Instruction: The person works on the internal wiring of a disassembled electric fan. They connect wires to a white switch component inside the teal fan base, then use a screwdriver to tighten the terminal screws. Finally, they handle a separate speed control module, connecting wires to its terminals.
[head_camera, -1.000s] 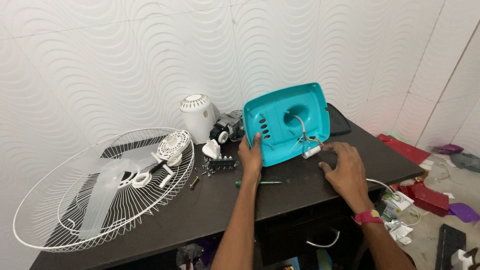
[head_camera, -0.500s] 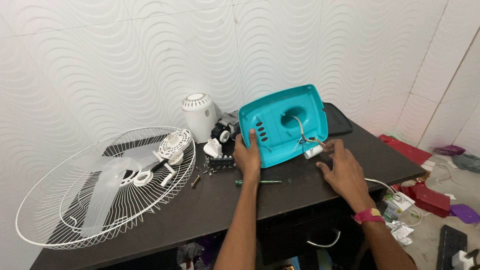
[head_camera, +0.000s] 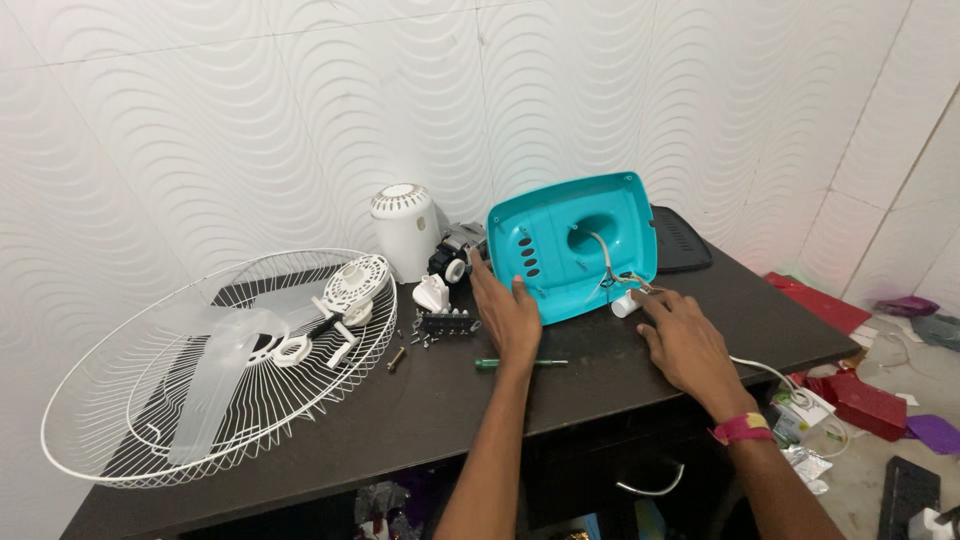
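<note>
Seen from above, two bare arms reach forward over a dark table (head_camera: 300, 440). The right hand (head_camera: 690, 345), with a pink band at the wrist, lies flat with fingers loosely spread. Its fingertips touch a small white part (head_camera: 625, 305) and a bunch of wires (head_camera: 612, 275) at the lower edge of a turquoise fan base (head_camera: 570, 245). It grips nothing that can be seen.

The left hand (head_camera: 508, 315) is open and pressed against the base's left lower edge, steadying it. The base stands tilted on its edge near the middle of the table, its hollow underside facing the viewer.

Just in front of the left hand lies a green screwdriver (head_camera: 520, 363). To the left are loose screws (head_camera: 420, 335), a small black switch block (head_camera: 447, 322) and a white wire fan guard (head_camera: 215, 365) with a clear blade (head_camera: 215, 375) lying in it. The guard juts past the table's front corner.

Further back stand a white motor cover (head_camera: 405, 230), the motor (head_camera: 455, 255) and a black tray (head_camera: 682, 240), against a wavy white wall (head_camera: 250, 120).

Risks, as a judgement: the propped base could slip and tip if the left hand lifts; a tug could strain the thin wires; a sweeping arm could scatter the screws or nudge the overhanging guard off.
</note>
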